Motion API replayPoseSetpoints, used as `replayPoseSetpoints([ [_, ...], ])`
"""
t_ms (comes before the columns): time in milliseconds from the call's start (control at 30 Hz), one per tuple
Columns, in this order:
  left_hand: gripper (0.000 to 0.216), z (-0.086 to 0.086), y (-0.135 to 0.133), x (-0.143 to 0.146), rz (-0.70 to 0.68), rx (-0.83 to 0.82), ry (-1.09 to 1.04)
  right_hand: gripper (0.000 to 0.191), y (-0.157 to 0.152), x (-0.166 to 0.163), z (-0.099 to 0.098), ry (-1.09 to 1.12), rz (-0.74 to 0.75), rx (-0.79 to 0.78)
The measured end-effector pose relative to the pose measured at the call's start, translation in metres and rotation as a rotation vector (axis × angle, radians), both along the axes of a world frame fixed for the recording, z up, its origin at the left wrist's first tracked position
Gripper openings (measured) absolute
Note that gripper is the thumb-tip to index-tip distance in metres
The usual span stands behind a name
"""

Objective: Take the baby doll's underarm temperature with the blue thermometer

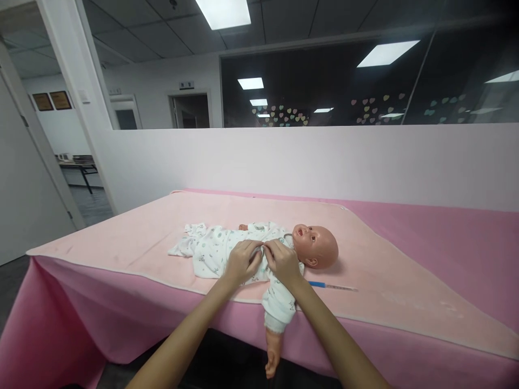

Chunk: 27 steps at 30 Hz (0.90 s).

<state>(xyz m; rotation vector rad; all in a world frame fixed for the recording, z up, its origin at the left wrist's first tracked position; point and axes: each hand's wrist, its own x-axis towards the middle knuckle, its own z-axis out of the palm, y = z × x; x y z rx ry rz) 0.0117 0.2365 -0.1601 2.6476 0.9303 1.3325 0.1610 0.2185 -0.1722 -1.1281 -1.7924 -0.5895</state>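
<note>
A baby doll [318, 246] lies on its back on a peach blanket, its head to the right. It wears a white baby outfit [214, 248] with small printed figures. My left hand [243, 262] and my right hand [283, 260] meet at the doll's chest, fingertips pinched on the front of the outfit. What exactly lies between the fingers, a fastening or just cloth, is too small to tell. One doll arm [273, 346] hangs over the table's near edge, below my right wrist. A thermometer-like stick with a blue end [318, 284] rests beside the doll's shoulder.
The peach blanket [389, 286] covers much of a table draped in pink cloth [478, 232]. Behind the table runs a white low wall [324, 162] with glass above it. A door [28, 162] stands at the left, and a dark table [81, 167] shows beyond the opening.
</note>
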Motion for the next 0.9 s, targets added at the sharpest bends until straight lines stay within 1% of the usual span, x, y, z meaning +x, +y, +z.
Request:
replayPoseSetpoints([
  [100,0.023,0.0012,-0.0005,0.0011,0.000,0.005,0.021,0.016,-0.0026,0.0010,0.0002,0.052,0.026,-0.013],
  [233,0.021,0.0011,0.0009,0.0028,0.041,0.017,0.042,0.012,-0.0036,0.0009,-0.0009,0.102,0.039,-0.030],
  [333,0.019,0.0001,0.0033,0.0042,0.078,0.020,0.069,0.012,-0.0029,0.0007,-0.0019,0.120,0.049,-0.017],
  [633,0.020,-0.0057,0.0055,0.0052,0.112,0.071,0.095,0.011,-0.0043,-0.0006,0.0007,0.145,0.074,0.003],
  [767,0.020,-0.0070,0.0054,0.0050,0.098,0.096,0.082,0.012,-0.0043,-0.0002,-0.0001,0.151,0.081,0.012],
  [900,0.019,-0.0060,0.0044,0.0046,0.081,0.083,0.060,0.010,-0.0042,0.0002,-0.0014,0.157,0.078,0.000],
])
